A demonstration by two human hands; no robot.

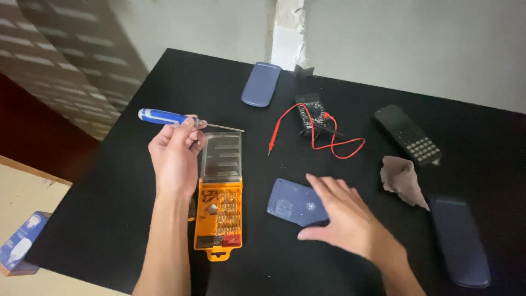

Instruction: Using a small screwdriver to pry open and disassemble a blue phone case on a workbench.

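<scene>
My left hand point(175, 156) is raised above the black table point(164, 82) and grips a screwdriver point(181, 120) with a blue and white handle; its thin shaft points right. Below that hand lies an open orange bit case point(219, 216) with a clear lid, filled with several bits. My right hand point(345, 216) hovers flat with spread fingers over the right edge of a blue rectangular device point(290, 201) lying on the table. It is blurred, and I cannot tell if it touches the device.
A blue oval cover point(261, 84) lies at the back. A black multimeter point(309, 112) with red leads point(329, 142) sits mid-table. A dark calculator point(408, 134), a crumpled grey cloth point(404, 180) and a dark blue case point(459, 241) lie right. A box point(19, 246) sits on the floor left.
</scene>
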